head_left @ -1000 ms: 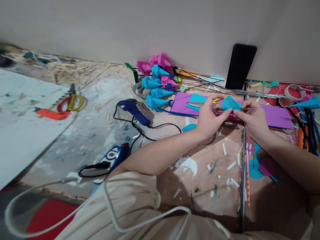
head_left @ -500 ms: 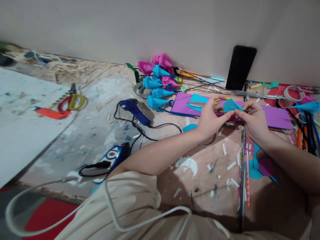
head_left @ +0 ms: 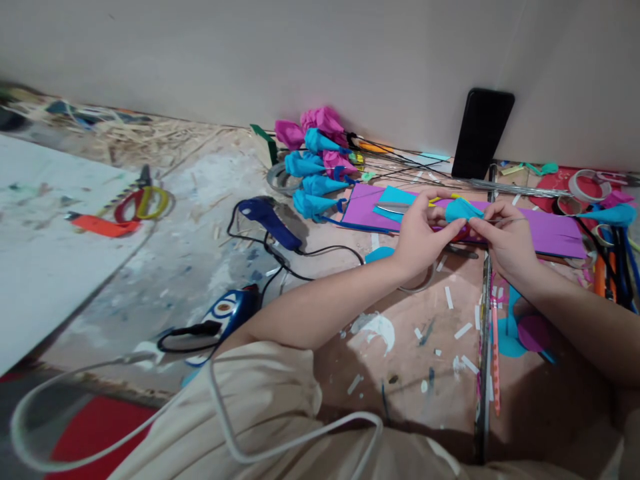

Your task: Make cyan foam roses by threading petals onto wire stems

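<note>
A blue paper petal (head_left: 461,210) is pinched between my two hands, over a long stack of purple paper (head_left: 555,233). My left hand (head_left: 423,230) grips its lower left edge with thumb and fingers. My right hand (head_left: 513,243) pinches its right, narrow end, where a thin wire runs out to the right. Scissors (head_left: 393,208) show a blade left of my left hand and parts of yellow and red handles around it; whether they lie on the paper or hang from my fingers I cannot tell. A blue paper square (head_left: 395,193) lies under the blade.
Blue and pink paper flowers (head_left: 320,185) on wires lie behind, left of a phone (head_left: 483,133) leaning on the wall. A dark blue glue gun (head_left: 270,223) with a black cord is at centre left. More scissors (head_left: 135,203) lie far left. Tape rolls (head_left: 590,185) stand right.
The blue petal has been turned and curled between my fingers, its free right corner now folded down towards the wire. My hands have barely shifted.
</note>
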Demonstrator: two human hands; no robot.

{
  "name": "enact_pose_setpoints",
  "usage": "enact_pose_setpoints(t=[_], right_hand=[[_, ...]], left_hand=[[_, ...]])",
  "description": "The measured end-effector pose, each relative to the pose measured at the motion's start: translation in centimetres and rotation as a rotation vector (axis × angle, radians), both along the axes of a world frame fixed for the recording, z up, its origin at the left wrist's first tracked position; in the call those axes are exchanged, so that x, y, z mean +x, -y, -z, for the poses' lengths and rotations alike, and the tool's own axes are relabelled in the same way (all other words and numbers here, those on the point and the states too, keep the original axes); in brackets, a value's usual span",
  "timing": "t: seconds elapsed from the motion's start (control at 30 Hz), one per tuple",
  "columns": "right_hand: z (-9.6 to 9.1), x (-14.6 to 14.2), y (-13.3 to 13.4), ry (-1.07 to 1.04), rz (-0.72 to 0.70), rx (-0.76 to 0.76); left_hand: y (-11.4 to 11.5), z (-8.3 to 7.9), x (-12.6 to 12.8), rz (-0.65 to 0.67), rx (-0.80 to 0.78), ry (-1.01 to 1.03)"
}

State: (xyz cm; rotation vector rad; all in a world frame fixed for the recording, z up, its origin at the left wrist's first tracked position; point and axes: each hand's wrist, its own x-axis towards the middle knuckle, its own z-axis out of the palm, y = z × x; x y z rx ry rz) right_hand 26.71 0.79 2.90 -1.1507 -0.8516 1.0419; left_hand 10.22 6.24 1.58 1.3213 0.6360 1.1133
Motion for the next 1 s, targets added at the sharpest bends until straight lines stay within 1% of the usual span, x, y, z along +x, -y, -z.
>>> enact_pose_setpoints(t=[0.17, 0.33, 0.53, 0.63, 0.77, 0.9, 1.0], right_hand=[[0.0, 0.0, 0.0, -0.003, -0.014, -0.013], [0.1, 0.1, -0.1, 0.001, -0.023, -0.009], [0.2, 0.3, -0.3, 0.014, -0.021, -0.014], [0.1, 0.2, -0.5, 0.006, -0.003, 0.003], [-0.1, 0.2, -1.0, -0.025, 0.044, 0.005], [0.0, 0.9, -1.3, -0.035, 0.062, 0.008], [0.0, 1.6, -1.6, -0.035, 0.067, 0.046]], left_hand=[[0.0, -0.3, 0.0, -0.027, 0.004, -0.021], [-0.1, -0.4, -0.2, -0.020, 0.029, -0.039], [-0.6, -0.4, -0.4, -0.034, 0.005, -0.033], [-1.0, -0.3, -0.4, -0.038, 0.018, -0.036], [-1.4, -0.1, -0.5, -0.082, 0.078, -0.084], [-1.7, 0.0, -0.7, -0.117, 0.095, -0.147], [-2.0, 0.1, -0.8, -0.133, 0.100, -0.159]])
